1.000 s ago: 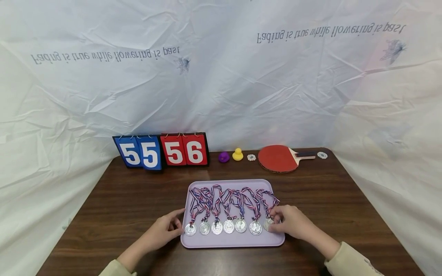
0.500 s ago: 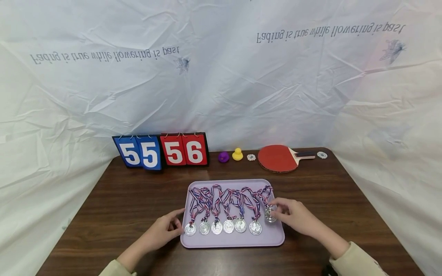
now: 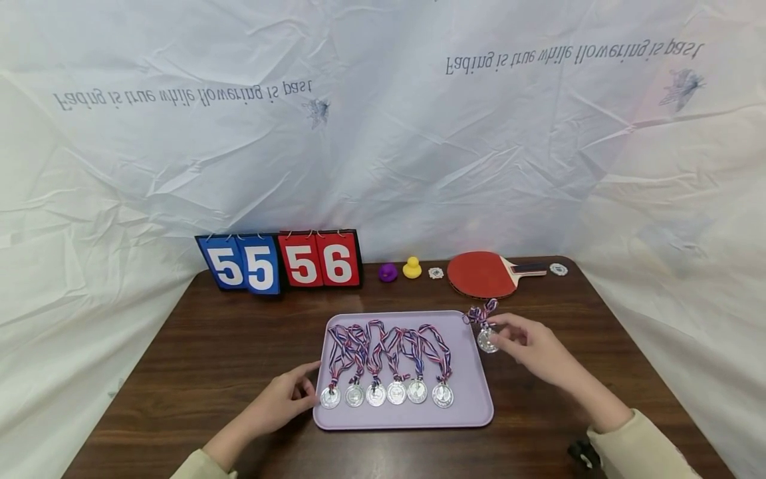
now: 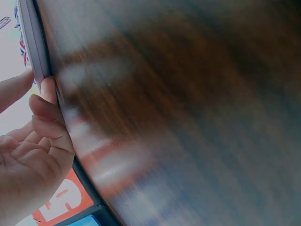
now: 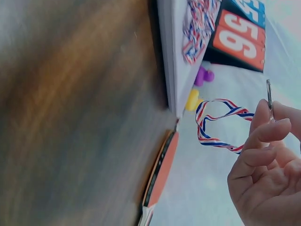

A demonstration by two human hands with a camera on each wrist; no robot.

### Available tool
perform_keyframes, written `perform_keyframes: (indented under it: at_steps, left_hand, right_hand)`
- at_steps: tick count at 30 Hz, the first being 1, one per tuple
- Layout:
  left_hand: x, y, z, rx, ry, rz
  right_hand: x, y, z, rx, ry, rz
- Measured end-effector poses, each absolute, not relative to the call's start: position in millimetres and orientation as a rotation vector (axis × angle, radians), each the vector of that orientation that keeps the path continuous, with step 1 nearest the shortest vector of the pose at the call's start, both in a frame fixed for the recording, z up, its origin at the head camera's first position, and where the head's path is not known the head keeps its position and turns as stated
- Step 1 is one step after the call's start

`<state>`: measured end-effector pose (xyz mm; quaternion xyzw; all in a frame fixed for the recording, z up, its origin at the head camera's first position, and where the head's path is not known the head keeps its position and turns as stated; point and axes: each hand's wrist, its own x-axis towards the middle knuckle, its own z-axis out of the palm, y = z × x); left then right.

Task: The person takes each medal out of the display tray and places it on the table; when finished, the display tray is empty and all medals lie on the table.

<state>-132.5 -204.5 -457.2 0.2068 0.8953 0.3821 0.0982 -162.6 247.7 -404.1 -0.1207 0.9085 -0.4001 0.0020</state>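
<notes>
Between thumb and fingers my right hand (image 3: pixel 531 346) pinches a silver medal (image 3: pixel 487 340), held up past the tray's upper right corner. Its striped red, white and blue ribbon (image 5: pixel 203 129) hangs in a loop in the right wrist view. At the left side of the lilac tray (image 3: pixel 407 418), my left hand (image 3: pixel 284 399) grips the rim, thumb and index finger on either side of it in the left wrist view. Several more silver medals (image 3: pixel 396 393) lie in a row on the tray, with their ribbons (image 3: pixel 376 349) stretched toward the back.
Along the back of the brown table (image 3: pixel 239 352) stand a flip scoreboard (image 3: pixel 302 265), a purple duck (image 3: pixel 387 272) and a yellow duck (image 3: pixel 412 268). A red table tennis bat (image 3: pixel 481 275) lies between two white chips. A small black object (image 3: pixel 583 455) is near the right sleeve.
My right hand has lifted the rightmost medal off the tray and carried it back and to the right. The left hand and the tray have stayed in place.
</notes>
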Motion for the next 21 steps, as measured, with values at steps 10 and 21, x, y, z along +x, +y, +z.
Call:
perform_keyframes:
  at_steps: [10,21]
  left_hand:
    - [-132.1,-204.8,-456.0,0.616,2.651,1.128]
    - [-130.9,-203.6,-453.6,0.601,2.631,1.127]
  right_hand:
    - [-186.3,265.4,-402.6,-0.326,2.876,-1.248]
    - [-191.0,279.4,-430.8,-0.252,2.784,-1.162]
